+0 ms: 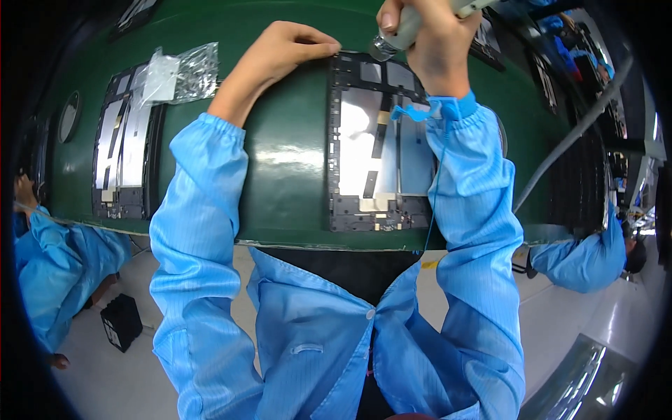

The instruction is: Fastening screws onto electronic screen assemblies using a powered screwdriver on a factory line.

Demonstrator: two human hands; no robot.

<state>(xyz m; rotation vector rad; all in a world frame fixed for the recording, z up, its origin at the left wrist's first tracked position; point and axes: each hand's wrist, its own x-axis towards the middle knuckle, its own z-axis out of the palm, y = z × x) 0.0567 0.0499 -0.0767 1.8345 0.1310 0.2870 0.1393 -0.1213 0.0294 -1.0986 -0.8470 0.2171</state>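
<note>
An opened tablet [358, 129] lies on the green bench, its silver battery area, dark cables and black circuit boards exposed. At its far left corner, the thumb and fingertips of my left hand [290, 47] are pinched together on the edge. My right hand [441, 52] is wrapped around a pale electric screwdriver [407, 31], whose metal nose hangs over the tablet's far edge. Whether its bit touches a screw cannot be made out. A light blue wrist strap [455, 107] circles my right wrist, with a thin cord trailing from it.
To the left lies another opened tablet [129, 157], with a clear plastic bag [192, 73] over its far corner. A round dish [68, 117] is farther left. A grey cable [584, 126] arcs across the right. Other people in blue smocks sit at both sides.
</note>
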